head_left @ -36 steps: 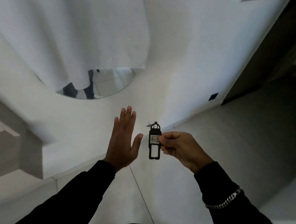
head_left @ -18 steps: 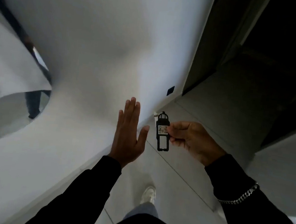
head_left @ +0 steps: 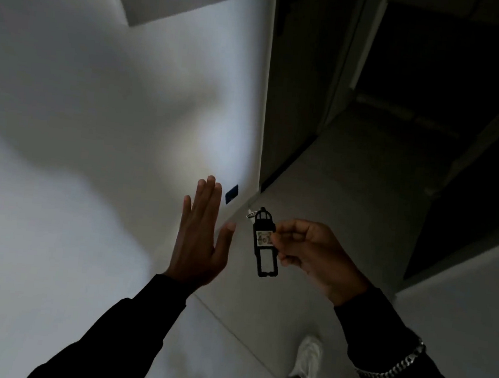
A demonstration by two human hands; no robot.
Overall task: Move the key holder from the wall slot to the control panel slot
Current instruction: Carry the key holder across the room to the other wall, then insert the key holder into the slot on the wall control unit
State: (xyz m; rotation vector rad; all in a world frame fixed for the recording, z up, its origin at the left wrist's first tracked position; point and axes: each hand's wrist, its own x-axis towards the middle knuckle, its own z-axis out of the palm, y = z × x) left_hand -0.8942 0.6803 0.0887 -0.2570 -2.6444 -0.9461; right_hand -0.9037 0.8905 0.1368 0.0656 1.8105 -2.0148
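The key holder (head_left: 264,242) is a flat black plastic tag with a white numbered label and a small metal ring at its top. My right hand (head_left: 309,252) pinches its right edge between thumb and fingers and holds it upright in the air above the floor. My left hand (head_left: 201,236) is raised just left of it, flat, fingers together and straight, holding nothing. A small gap separates my left thumb from the tag. No slot or control panel can be made out clearly.
A white wall (head_left: 79,142) fills the left side, with a small dark square plate (head_left: 231,194) low on it. A dark doorway (head_left: 435,84) opens ahead on the right. The grey tiled floor (head_left: 317,195) runs forward, and my white shoe (head_left: 306,362) steps on it.
The view has swung right along the wall; the round mirror has left the frame and the dark doorway now fills the right. Both hands keep their pose, and a foot has stepped forward.
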